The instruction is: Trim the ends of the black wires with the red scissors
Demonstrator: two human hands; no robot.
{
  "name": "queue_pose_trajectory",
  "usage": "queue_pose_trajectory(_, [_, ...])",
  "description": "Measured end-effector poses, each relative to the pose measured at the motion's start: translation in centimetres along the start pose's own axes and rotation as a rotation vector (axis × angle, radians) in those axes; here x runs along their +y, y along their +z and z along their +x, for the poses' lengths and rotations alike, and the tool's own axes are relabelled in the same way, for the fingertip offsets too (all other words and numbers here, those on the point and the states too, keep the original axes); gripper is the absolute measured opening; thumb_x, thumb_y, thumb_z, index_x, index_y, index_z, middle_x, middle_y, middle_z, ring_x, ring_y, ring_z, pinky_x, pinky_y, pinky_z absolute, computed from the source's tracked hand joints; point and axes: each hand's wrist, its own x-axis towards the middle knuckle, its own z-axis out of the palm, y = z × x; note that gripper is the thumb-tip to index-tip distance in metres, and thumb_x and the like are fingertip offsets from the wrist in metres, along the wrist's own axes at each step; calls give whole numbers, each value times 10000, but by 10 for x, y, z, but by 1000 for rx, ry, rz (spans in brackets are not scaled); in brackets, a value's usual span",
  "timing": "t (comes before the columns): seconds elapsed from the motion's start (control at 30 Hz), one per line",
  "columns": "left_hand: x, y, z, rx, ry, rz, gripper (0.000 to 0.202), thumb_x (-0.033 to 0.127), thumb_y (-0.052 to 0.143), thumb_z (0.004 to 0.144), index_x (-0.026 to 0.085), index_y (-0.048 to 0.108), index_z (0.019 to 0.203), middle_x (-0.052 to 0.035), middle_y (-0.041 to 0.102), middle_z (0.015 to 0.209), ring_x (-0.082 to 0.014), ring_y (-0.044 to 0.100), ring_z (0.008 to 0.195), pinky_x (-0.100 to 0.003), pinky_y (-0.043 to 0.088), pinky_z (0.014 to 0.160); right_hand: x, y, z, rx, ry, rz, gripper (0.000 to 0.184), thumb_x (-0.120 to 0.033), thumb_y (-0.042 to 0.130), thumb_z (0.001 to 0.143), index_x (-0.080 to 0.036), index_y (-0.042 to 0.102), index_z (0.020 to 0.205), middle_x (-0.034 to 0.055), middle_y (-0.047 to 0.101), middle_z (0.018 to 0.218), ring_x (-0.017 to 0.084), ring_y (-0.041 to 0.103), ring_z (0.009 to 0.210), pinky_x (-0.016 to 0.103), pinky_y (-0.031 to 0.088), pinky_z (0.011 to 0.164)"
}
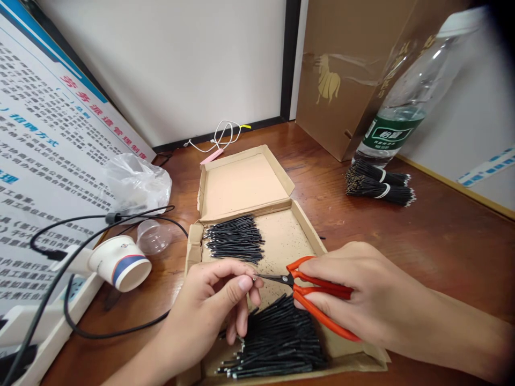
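Observation:
My right hand [354,289] grips red-handled scissors [322,287], their dark blades pointing left. The blade tips meet the fingertips of my left hand [221,300], which pinches a thin wire; only its small end shows between thumb and forefinger. Both hands are over an open cardboard box [306,228]. A large pile of short black wires [281,343] lies in the near part of the box, under my left hand. Farther back, a smaller pile of black wires [235,238] lies at the box's left side. Dark specks are scattered on the cardboard between them.
Two tied bundles of black wires [378,185] lie at right before a plastic water bottle [396,118]. A paper cup [123,262], a clear plastic cup [153,237], a plastic bag [139,185] and a black cable [120,335] are at left. A white cord [227,134] lies behind the box.

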Motion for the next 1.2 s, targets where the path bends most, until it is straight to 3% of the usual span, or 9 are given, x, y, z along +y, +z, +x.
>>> queue_pose_trajectory(0.17, [-1,0,-1,-6,-8,8,255,346,670,858,104,658,776,-42,661,687,-51,537,380,-116,427,330,-2,0,-1,0,49,-1,224,-134,595,848,-161,528,637,-86,365,537,76,249,490,223,248,491])
queue_pose_trajectory(0.47, [0,1,-1,-9,-26,-48,185,294,706,837,123,641,862,-19,647,719,-78,589,454,-131,465,361,0,-1,0,16,50,-18,147,-158,583,856,-128,639,724,-61,435,526,79,298,473,236,255,478])
queue_pose_trajectory(0.93, [0,1,0,-27,28,-55,213,307,692,855,94,698,849,-45,653,721,-101,620,495,-156,512,396,-1,0,-1,-1,84,-3,162,-157,592,856,-153,594,694,-73,401,532,78,290,476,237,269,491])
queue_pose_trajectory(1.2, [-2,1,-1,-13,1,-19,230,324,693,850,99,678,809,-53,652,681,-100,587,465,-178,502,398,-4,0,-4,-41,126,-9,166,-163,587,860,-185,566,696,-46,513,563,103,397,511,242,339,548])
